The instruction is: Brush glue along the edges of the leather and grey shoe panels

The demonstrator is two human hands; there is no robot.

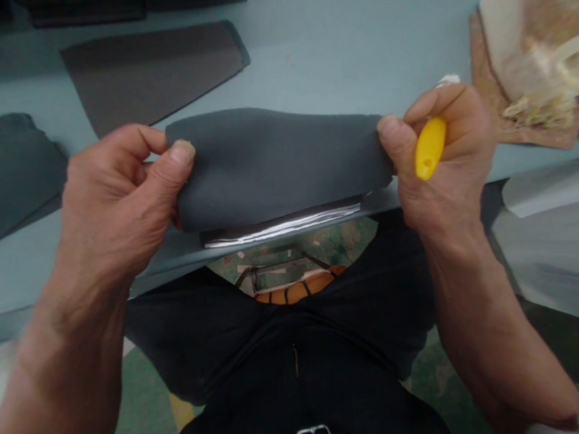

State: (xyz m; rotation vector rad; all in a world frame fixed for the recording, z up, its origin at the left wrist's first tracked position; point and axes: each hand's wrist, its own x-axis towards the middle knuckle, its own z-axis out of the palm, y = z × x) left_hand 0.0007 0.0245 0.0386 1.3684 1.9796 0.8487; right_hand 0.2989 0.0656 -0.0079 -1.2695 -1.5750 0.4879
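Observation:
A dark grey folded piece of fabric (275,161) is stretched between both hands just above the table's front edge. My left hand (122,197) pinches its left end between thumb and fingers. My right hand (445,151) pinches its right end with the thumb while its fingers are also wrapped round a yellow-handled tool (429,147); the tool's working end is hidden in the fist. Under the fabric lies a thin stack of dark sheets with pale edges (285,225).
On the pale blue table (336,46) lie a flat dark grey cut piece (152,74) at the back left, another dark piece (5,172) at the far left, and a wooden block with frayed material (531,44) at the right. My dark-clothed lap is below.

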